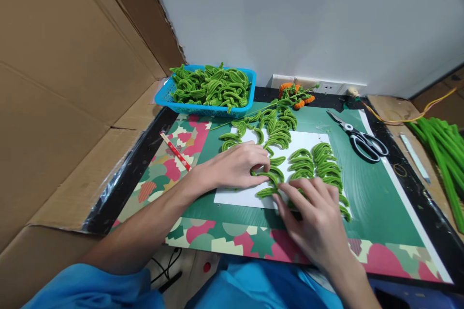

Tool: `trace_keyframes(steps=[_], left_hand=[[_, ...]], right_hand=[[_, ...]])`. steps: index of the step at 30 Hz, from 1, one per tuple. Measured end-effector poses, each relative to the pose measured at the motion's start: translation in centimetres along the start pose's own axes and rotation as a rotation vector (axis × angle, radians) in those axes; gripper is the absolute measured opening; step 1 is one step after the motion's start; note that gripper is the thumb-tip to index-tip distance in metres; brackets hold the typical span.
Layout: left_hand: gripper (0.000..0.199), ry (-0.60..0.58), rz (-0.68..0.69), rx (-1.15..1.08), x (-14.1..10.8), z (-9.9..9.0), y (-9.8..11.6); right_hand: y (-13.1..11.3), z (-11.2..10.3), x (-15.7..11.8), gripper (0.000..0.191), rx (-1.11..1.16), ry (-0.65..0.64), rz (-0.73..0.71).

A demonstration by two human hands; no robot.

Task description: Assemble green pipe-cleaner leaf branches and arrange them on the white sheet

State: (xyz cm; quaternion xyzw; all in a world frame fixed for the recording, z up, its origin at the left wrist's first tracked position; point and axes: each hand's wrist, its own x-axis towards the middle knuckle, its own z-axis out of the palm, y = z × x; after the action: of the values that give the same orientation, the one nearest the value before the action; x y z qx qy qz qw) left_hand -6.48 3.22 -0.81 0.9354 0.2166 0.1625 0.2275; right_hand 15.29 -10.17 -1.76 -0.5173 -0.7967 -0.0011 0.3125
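Note:
Over a white sheet of paper [246, 197], my left hand [243, 166] pinches one end of a curved green pipe-cleaner leaf [271, 176]. The thumb and index finger of my right hand [317, 210] close at the right end of this same leaf. Short rows of similar fuzzy leaves [301, 164] lie on the paper to the right, and a denser row [326, 164] stands beside them. More leaves [278, 135] lie beyond my left hand. Some leaves under my right palm are partly hidden.
A blue plastic basket [203, 109] heaped with green leaves stands at the back left. Orange pipe-cleaner flowers [286, 88] on a green stem lie behind the paper. Scissors [362, 140] rest on the right, near green pipe cleaners [442, 154]. A red-wrapped stick [176, 151] lies left.

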Motion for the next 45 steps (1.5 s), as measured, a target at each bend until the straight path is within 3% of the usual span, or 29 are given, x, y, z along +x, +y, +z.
trace_keyframes(steps=[6,11,16,24,29,38,45], left_hand=[[0.019,-0.01,-0.044,0.018,0.0,0.4,0.5],[0.024,-0.022,-0.063,0.042,0.2,0.3,1.3],[0.025,-0.02,-0.076,0.044,0.2,0.3,1.3],[0.02,-0.05,-0.057,0.079,0.1,0.1,1.6],[0.027,-0.037,-0.033,0.053,0.2,0.0,1.6],[0.013,-0.032,0.015,-0.002,0.2,-0.2,2.0],[0.037,-0.047,0.065,-0.061,0.3,-0.3,1.8]], right_hand=[[1.5,-2.1,0.7,0.004,0.01,0.07,0.056],[0.2,-0.2,0.1,0.012,-0.026,-0.029,0.022],[-0.4,1.3,-0.3,0.012,-0.028,-0.044,0.005],[-0.7,1.1,-0.5,0.011,0.017,-0.037,-0.004],[0.0,0.3,-0.8,0.019,0.097,-0.009,0.021],[0.1,0.8,-1.4,0.009,0.084,0.07,0.066],[0.1,0.4,-1.4,0.012,0.075,0.089,0.098]])
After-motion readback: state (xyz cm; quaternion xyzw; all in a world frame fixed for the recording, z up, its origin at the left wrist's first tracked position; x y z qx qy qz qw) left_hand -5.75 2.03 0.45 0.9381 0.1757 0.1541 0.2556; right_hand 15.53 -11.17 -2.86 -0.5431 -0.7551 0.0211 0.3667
